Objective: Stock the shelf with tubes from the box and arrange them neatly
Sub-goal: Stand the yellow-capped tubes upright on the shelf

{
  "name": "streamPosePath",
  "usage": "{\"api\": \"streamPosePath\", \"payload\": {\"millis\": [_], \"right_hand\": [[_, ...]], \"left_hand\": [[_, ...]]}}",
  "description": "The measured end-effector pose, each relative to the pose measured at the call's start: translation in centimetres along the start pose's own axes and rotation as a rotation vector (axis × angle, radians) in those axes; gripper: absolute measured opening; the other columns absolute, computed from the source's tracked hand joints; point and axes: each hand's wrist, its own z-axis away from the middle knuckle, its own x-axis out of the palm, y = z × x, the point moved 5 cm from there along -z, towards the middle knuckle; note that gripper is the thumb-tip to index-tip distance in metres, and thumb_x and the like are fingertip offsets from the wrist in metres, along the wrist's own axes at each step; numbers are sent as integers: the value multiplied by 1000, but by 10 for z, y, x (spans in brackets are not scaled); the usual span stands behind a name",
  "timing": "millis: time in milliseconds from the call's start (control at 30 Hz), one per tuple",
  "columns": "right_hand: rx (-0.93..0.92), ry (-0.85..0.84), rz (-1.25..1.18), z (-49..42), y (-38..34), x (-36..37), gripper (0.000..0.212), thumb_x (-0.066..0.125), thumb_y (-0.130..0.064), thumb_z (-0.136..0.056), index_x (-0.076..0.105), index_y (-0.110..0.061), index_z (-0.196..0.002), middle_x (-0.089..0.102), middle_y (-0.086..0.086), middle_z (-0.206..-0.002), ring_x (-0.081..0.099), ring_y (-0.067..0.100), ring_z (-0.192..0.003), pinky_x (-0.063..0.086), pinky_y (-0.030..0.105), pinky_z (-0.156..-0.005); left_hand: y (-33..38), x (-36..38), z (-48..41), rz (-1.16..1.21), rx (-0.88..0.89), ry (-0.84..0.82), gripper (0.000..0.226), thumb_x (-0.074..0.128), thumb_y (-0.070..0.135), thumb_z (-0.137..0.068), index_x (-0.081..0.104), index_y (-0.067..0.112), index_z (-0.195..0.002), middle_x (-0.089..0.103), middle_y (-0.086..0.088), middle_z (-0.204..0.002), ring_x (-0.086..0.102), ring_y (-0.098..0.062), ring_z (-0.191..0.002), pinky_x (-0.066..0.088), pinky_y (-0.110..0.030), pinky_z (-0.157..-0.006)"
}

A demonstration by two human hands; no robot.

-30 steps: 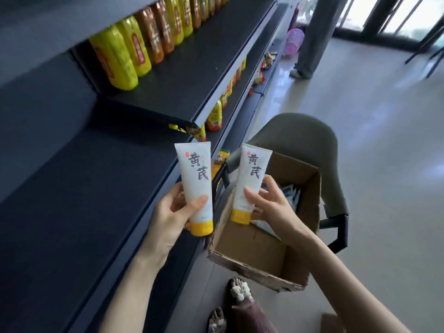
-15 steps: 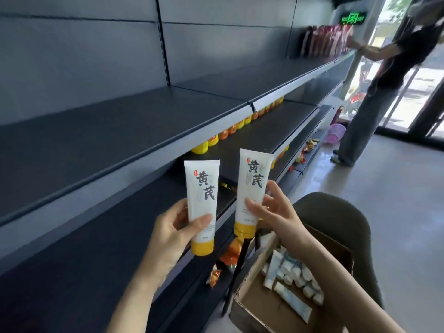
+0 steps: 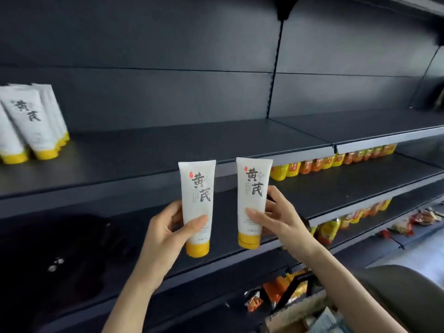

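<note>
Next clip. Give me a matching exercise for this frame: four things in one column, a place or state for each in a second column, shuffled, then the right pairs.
Things:
1. left hand
2. standing tubes
3. bottle row
4. cardboard box

Places or states:
A. lined up one level down, to the right
B. bottom right corner, partly out of frame
C. grips a tube, yellow cap down
D. far left on the upper shelf, caps down

Pairs: 1-C, 2-D, 3-A, 4-B.

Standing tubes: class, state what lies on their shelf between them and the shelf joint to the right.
Bare shelf from standing tubes to joint, in the head view.
</note>
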Motion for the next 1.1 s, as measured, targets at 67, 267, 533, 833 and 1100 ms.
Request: {"api": "streamPosePath", "payload": {"millis": [67,267,533,833,1100], "right_hand": [[-14,-72,0,-5,-4,22,42,67,-24,-81,49,-23,-118,69,1,-111,69,22,-97,57,28,-69],[-59,-215,-21,-23,-13,93,40,69,-25,-80,52,-24,-116,70,-1,-110,69,20,-96,56,26,-69],[-127,-357,-54,-56,-30,196,33,70,-24,-83,57,-29,-113,69,1,-110,69,20,-95,55,24,-69],[-172,-375,-116,-97,-44,321,37,69,-26,-82,54,-29,-116,69,-3,-112,68,18,-99,56,27,-71],[-194,-265,-151,-127,-44,366,40,68,-25,-81,52,-21,-118,70,2,-111,69,21,-97,57,31,-72]], "left_hand": [[12,-20,15,-20,14,71,32,77,28,-70,71,38,-100,73,8,-104,68,-8,-94,51,-12,-72],[43,-91,53,-65,49,256,39,73,26,-67,68,30,-106,73,5,-104,69,-10,-95,53,-15,-72],[81,-200,99,-151,92,433,42,83,30,-60,71,42,-98,73,6,-103,69,-11,-93,58,-28,-72],[106,-333,112,-128,124,559,47,72,31,-64,66,29,-110,72,6,-108,68,-10,-99,56,-19,-70],[109,-391,98,-130,149,535,47,72,31,-63,67,25,-109,72,5,-106,68,-12,-97,56,-18,-74]]}}
